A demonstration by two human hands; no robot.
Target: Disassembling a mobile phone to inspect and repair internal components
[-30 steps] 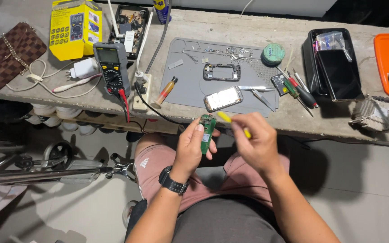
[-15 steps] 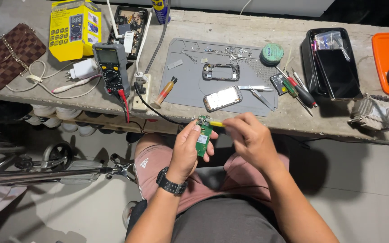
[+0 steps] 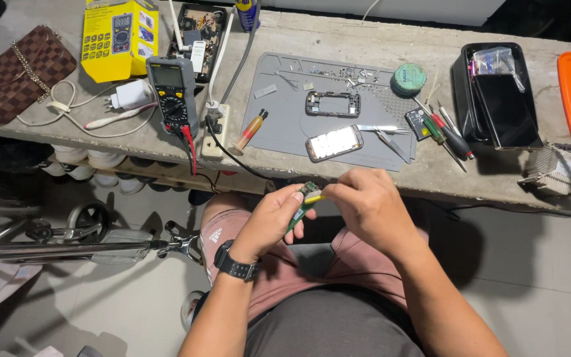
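Left hand [image 3: 269, 221] grips a slim green circuit board [image 3: 302, 206]; right hand [image 3: 365, 205] pinches a yellow tool [image 3: 314, 198] against it.

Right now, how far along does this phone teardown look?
Done: the phone is apart, its empty frame and screen panel lying on the grey mat, loose screws near its top edge. In hand: the left hand holds the green circuit board; the right hand works a yellow tool on it. Left: nothing reassembled.
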